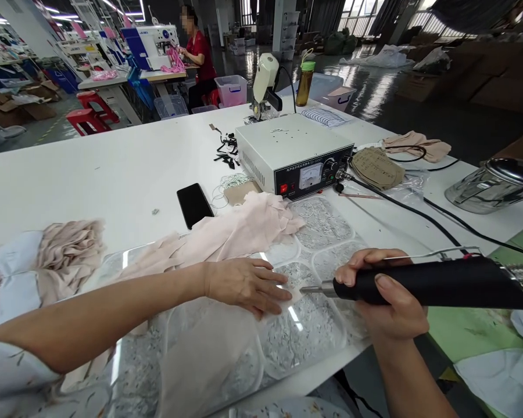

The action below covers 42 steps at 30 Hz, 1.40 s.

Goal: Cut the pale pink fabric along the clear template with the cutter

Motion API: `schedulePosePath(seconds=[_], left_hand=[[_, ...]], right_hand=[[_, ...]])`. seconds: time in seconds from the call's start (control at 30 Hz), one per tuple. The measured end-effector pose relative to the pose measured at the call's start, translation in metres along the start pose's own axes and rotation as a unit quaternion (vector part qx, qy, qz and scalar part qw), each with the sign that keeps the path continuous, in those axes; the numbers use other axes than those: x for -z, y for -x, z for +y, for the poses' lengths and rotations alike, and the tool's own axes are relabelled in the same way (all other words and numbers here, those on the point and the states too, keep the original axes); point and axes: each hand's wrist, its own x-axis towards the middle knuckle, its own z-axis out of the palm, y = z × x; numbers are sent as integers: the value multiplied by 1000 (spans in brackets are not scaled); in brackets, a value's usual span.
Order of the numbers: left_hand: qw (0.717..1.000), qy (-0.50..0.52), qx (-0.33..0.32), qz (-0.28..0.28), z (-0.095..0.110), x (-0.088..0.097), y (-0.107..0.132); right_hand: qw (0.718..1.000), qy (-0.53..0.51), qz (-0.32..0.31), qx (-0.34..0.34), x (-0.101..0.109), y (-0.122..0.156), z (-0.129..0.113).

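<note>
My left hand (244, 285) lies flat with fingers stretched out, pressing a pale pink fabric piece (209, 337) onto a clear glass sheet (318, 232) on the white table (91, 168). My right hand (383, 296) is closed around a black handheld cutting tool (436, 283). Its metal tip (314, 288) points left and sits just beside my left fingertips. A black cable (401, 204) runs from the tool to a white control box (294, 155) with a dial and red switch.
More pink fabric (239, 229) is piled behind my left hand, with bundles (65, 255) at far left. A black phone (194, 204), a metal lid (497, 183), a bottle (305, 81) and a white cutter (265, 81) are on the table. A person in red (199, 55) works at a sewing machine far back.
</note>
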Motion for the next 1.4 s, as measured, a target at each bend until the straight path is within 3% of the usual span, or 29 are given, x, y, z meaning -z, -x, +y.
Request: schedulePosePath(seconds=[0.2, 0.47, 0.77, 1.4], left_hand=[[996, -34, -49, 67, -4, -7, 5], [988, -92, -88, 93, -6, -6, 5], [997, -47, -59, 26, -11, -2, -1], [999, 3, -29, -41, -12, -1, -2]], right_hand=[[1000, -6, 5, -8, 0, -2, 1], [1000, -19, 23, -3, 0, -3, 5], [1000, -24, 15, -2, -1, -4, 4], [1000, -8, 16, -22, 1, -4, 2]])
